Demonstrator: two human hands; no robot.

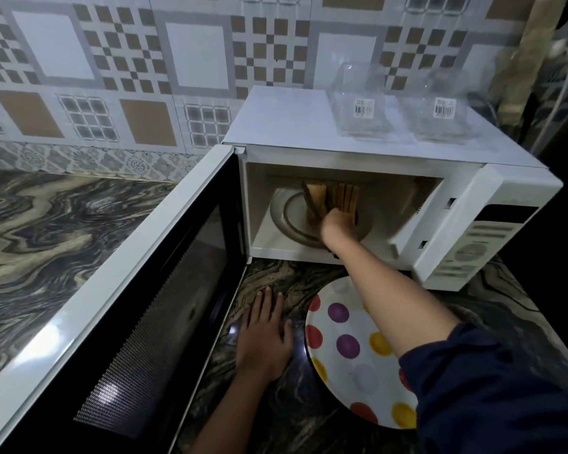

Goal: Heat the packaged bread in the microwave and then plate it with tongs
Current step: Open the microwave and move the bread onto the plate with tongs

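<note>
The white microwave (391,152) stands with its door (118,309) swung wide to the left. Several brown bread slices (343,194) stand upright on the glass turntable (287,221) inside. My right hand (336,224) reaches into the cavity and is closed on dark tongs (313,204), whose arms sit against the leftmost slices. My left hand (264,332) lies flat on the marbled counter, fingers spread, holding nothing. A white plate with coloured dots (348,348) rests on the counter in front of the microwave, partly under my right forearm.
Two clear glass containers (361,103) (440,106) sit on top of the microwave. The control panel (482,244) is at its right. A tiled wall (112,77) runs behind the counter (46,231). A white cable (561,93) hangs at the far right.
</note>
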